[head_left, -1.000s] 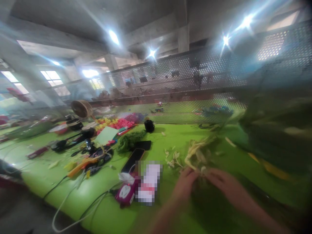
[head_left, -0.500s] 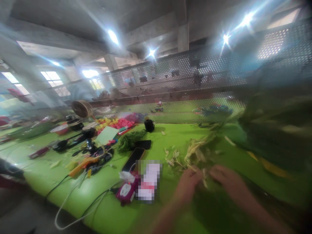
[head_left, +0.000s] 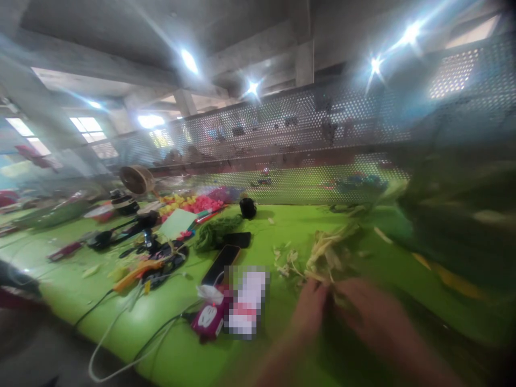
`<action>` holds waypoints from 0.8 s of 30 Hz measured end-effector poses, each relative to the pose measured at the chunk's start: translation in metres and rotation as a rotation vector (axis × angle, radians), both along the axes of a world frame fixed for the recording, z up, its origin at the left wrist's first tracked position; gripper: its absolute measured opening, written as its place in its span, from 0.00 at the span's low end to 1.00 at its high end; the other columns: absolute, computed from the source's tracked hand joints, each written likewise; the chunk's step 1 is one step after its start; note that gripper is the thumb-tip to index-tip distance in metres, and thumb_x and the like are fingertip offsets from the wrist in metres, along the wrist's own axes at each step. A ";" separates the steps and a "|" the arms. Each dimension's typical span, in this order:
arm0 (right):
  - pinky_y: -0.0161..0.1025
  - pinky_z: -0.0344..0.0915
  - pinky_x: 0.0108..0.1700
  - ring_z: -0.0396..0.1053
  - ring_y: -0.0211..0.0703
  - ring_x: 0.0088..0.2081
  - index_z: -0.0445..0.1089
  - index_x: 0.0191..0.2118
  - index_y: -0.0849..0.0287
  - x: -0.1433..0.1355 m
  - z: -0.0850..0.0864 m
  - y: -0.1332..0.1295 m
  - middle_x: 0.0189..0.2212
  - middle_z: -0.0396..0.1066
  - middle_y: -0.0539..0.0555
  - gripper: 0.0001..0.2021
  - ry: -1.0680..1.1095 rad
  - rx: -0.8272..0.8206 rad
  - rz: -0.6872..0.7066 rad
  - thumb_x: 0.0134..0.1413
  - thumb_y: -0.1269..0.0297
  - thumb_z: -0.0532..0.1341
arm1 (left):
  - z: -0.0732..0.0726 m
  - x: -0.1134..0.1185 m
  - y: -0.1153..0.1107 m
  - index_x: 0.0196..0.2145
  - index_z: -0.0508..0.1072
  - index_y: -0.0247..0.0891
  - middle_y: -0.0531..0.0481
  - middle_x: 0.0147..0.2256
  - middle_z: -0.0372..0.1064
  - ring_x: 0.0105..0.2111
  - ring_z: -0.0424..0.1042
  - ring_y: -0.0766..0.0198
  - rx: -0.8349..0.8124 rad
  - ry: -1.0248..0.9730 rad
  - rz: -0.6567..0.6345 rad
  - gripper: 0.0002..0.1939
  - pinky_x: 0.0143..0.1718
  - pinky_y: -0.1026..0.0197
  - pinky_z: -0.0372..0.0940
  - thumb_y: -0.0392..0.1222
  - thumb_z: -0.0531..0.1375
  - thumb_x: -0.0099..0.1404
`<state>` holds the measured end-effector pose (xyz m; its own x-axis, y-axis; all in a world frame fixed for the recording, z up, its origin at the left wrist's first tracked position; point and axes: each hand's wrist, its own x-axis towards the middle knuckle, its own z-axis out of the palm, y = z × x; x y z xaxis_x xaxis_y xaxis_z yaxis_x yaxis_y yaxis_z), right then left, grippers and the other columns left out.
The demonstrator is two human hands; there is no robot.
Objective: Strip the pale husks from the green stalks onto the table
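Observation:
A loose bunch of pale yellow leaf-like strips [head_left: 328,255] lies on the green tabletop directly beyond my hands. My left hand [head_left: 309,307] is closed at the near end of the bunch, its fingertips pinching a pale yellow strip. Close beside it, my right hand [head_left: 363,309] has its fingers curled in toward the left one. Motion blurs the right hand, and what lies between its fingertips is too small to make out. Smaller pale pieces [head_left: 289,262] are scattered left of the bunch.
Left of my hands are a purple box [head_left: 208,318] with cables, a pixelated flat item [head_left: 248,303], a dark phone [head_left: 221,263] and an orange-handled tool [head_left: 139,273]. A large dark green bundle [head_left: 463,215] stands at right. Behind runs a perforated metal screen [head_left: 282,126].
My right hand has moved left, closing the gap to my left hand. The left hand has shifted slightly left and down. The strip that showed between the hands is now mostly covered.

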<state>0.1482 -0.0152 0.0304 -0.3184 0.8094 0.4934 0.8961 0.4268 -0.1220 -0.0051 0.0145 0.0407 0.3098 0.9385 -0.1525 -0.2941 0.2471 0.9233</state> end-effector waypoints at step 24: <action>0.43 0.67 0.43 0.71 0.48 0.41 0.72 0.39 0.51 0.013 0.012 0.009 0.39 0.74 0.54 0.12 0.558 -0.261 -0.053 0.57 0.52 0.55 | -0.009 -0.006 0.011 0.31 0.71 0.37 0.60 0.19 0.53 0.19 0.50 0.73 -0.042 -0.087 -0.112 0.17 0.27 0.66 0.52 0.52 0.68 0.51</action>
<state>0.1613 -0.0062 0.0422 -0.0249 0.9335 0.3578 0.6862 0.2762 -0.6730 -0.0108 0.0252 0.0320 0.4261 0.8906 -0.1588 -0.3409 0.3207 0.8837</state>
